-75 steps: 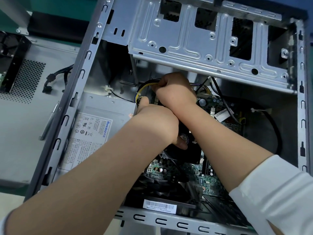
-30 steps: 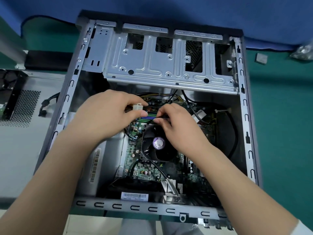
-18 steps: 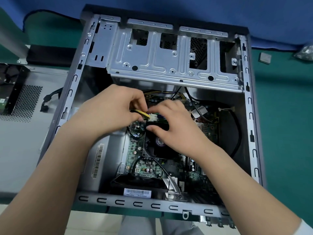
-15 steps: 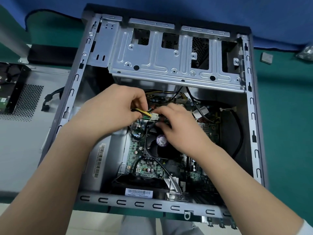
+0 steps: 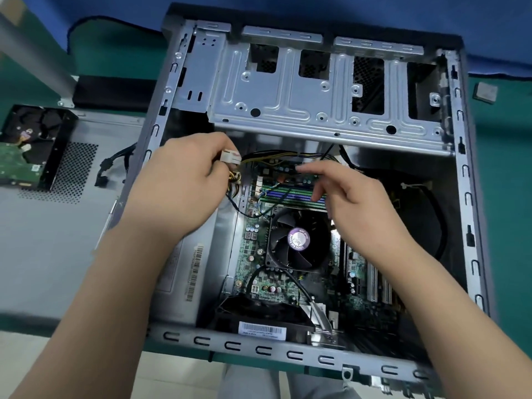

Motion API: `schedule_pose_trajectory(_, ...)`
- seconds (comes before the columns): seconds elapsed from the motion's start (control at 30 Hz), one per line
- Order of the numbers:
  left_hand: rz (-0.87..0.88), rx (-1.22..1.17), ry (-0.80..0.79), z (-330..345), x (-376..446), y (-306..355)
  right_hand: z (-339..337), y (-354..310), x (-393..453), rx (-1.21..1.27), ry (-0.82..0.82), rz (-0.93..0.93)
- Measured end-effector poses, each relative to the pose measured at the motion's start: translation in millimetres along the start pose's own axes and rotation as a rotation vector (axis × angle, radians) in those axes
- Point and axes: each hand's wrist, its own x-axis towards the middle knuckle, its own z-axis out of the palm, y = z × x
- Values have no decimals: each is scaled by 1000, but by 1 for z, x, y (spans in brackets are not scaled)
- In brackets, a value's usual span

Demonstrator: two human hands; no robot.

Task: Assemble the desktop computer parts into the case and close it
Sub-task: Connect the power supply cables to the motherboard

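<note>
Nearest the camera runs the slotted front rail of the open case (image 5: 288,354), lying on its side on the green worktop (image 5: 506,197). Just beyond it sits the motherboard (image 5: 259,249) with its black cooler fan (image 5: 298,240), and the memory slots (image 5: 290,194) lie past the fan. Above these the right hand (image 5: 354,197) hovers with fingers relaxed and spread, gripping nothing. To its left, the left hand (image 5: 184,182) pinches a white power connector (image 5: 230,158), lifted clear of the board, its yellow and black wires (image 5: 276,154) trailing toward the drive cage (image 5: 316,90) at the far end. The step in hand looks to be seating this plug. To do it well, find the matching socket first, turn the latch side to meet its catch, hold the plug by its body rather than the wires, and press straight down while the free hand keeps the loose cables off the fan blades. Outside the case, a hard drive (image 5: 26,145) rests on the removed side panel (image 5: 57,226) at the left.
</note>
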Motion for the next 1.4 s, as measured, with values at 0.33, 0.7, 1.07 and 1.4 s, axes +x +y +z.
schedule_pose_trajectory(0.33,0,112,3,3,-1,3,-39,-5,-29,-631,-50,184)
schedule_pose_trajectory(0.7,21,150,-12,2,-2,4,-13,-8,-5,-555,-98,14)
schedule_pose_trajectory(1.07,31,176,12,3,-1,1,48,-24,33,-370,-343,-4)
schedule_pose_trajectory(1.4,48,185,-3,2,0,1,35,-15,9,390,110,437)
